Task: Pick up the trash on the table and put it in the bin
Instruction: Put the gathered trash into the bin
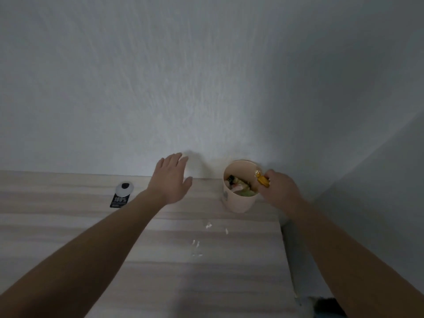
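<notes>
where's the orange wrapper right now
In the head view, the small orange wrapper is pinched in the right hand at the right rim of the round beige bin, near the wall at the wooden table's far right.

The table (68, 226), pale wood grain, meets a white wall (206, 76). The bin (238, 196), a small cream tub, stands upright at 1 o'clock from the table's middle, near the wall, with mixed scraps inside. The right hand (278, 189) is at the bin's 3 o'clock rim, pinching an orange wrapper (262, 179) over the opening. The left hand (173, 177) hovers flat at the bin's 9 o'clock, fingers spread, holding nothing. A black packet (119, 199) lies at 10 o'clock. White crumbs (197, 244) dot the table at the bin's 7 o'clock.
</notes>
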